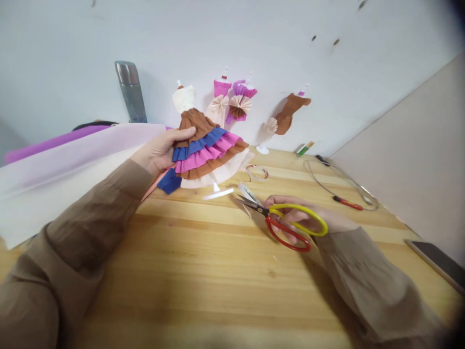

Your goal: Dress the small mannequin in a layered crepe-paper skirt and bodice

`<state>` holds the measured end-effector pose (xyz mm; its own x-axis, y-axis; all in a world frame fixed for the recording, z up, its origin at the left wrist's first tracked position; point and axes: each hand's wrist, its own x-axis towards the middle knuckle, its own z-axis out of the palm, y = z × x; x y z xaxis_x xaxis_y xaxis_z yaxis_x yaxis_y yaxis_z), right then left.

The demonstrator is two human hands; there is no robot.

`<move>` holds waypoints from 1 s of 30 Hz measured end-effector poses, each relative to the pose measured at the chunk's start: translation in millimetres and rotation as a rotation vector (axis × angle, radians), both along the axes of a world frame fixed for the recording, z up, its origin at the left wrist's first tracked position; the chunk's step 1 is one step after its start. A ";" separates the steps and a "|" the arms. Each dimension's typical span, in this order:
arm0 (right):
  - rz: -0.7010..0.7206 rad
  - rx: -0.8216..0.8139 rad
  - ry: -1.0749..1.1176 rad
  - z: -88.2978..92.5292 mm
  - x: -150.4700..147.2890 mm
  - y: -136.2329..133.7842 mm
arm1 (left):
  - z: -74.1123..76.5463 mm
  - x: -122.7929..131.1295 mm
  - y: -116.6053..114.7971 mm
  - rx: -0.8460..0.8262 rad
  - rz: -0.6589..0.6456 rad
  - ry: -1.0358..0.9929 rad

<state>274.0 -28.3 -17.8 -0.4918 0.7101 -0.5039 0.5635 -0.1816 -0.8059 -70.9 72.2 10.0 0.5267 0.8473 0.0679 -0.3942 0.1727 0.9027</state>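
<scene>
My left hand (162, 150) grips a small mannequin wearing a layered paper dress (207, 148) in brown, blue, pink and cream, tilted above the wooden table (218, 271). Its white stand foot (218, 194) hangs just above the wood. My right hand (308, 220) rests on the table, fingers through the yellow and red handles of a pair of scissors (283, 220) whose blades point left towards the dress. Both arms wear brown sleeves.
Sheets of cream and purple paper (65, 160) lie at the left. Three more dressed mini mannequins (236, 104) stand against the wall beside a metal flask (131, 92). A tape ring (257, 172), a wire loop (341, 186) and a phone (438, 261) lie to the right.
</scene>
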 end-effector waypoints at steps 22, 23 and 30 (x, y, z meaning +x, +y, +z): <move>-0.076 -0.087 0.071 -33.6 25.5 24.8 | 9.0 36.5 -40.1 0.885 0.109 1.378; -0.078 -0.086 0.077 -33.5 26.5 25.1 | 9.1 45.2 -45.8 0.908 0.004 1.332; -0.040 -0.092 0.060 -32.1 29.9 24.0 | -21.7 90.7 -51.9 0.525 -0.324 1.038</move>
<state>303.9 -4.4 -49.8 -0.4951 0.6821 -0.5381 0.5051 -0.2780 -0.8171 19.8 20.3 -11.7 0.7173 0.6619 -0.2174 0.5543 -0.3532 0.7537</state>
